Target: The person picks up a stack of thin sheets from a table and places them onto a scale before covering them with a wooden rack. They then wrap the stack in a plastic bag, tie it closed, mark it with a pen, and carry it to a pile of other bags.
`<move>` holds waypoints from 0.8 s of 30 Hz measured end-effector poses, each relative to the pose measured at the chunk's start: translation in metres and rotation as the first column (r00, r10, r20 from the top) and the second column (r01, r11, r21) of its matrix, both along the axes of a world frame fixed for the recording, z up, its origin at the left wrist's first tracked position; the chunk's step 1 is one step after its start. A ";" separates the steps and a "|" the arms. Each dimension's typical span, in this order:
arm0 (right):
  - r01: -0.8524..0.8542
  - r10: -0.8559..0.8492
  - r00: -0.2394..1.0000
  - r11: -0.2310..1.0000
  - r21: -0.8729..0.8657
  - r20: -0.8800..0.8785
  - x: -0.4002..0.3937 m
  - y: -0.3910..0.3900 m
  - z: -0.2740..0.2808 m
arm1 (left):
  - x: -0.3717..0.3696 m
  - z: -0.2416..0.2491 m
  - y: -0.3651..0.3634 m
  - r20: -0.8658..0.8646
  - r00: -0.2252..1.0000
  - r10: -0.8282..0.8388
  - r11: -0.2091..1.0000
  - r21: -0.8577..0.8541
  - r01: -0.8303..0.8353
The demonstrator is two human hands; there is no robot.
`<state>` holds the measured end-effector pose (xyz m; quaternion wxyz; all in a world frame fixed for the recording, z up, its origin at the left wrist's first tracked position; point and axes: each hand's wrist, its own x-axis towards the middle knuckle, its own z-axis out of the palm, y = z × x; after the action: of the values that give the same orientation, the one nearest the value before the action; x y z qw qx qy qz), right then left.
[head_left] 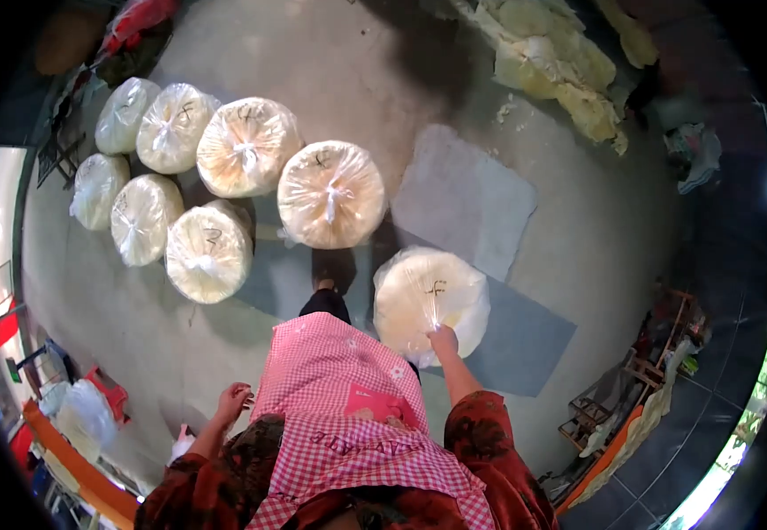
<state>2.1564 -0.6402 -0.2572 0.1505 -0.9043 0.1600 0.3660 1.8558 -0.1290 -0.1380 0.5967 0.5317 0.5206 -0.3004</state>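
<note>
Red-sleeved, the left hand (236,402) is hanging half-curled, apparently empty; the right hand (444,343) is pinching, grip closed, the gathered neck, a likely handle, of a pale, round, plastic-wrapped bundle (423,296) over flat grey sheeting (532,343); beyond, similar bundles (330,194) are sitting grouped.

A small workshop or packing room, with a plain grey floor (313,53) as its work area

Round bundles (330,194) in clear plastic, marked by hand, stand in rows; pale, ragged material (547,57) lies heaped beyond, and the worker wears a checked apron (322,362)
</note>
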 end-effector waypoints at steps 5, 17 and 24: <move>0.001 0.002 1.000 0.994 0.108 -0.031 0.083 -0.050 -0.026 | -0.022 0.010 -0.068 -0.086 0.994 0.060 0.986 0.157 -0.046; -0.377 0.351 0.926 0.829 0.412 0.140 0.183 -0.064 -0.169 | -0.092 0.059 -0.318 -0.323 0.943 0.080 0.976 0.220 -0.007; -0.332 0.337 0.937 0.775 0.538 0.094 0.189 -0.083 -0.108 | 0.157 -0.153 -0.297 0.025 0.880 -0.474 0.766 0.506 0.398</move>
<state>2.3450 -0.7228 -0.3657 0.3338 -0.8359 -0.1134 0.4206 2.0130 -0.4260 -0.2912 0.3949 0.7918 0.3939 -0.2490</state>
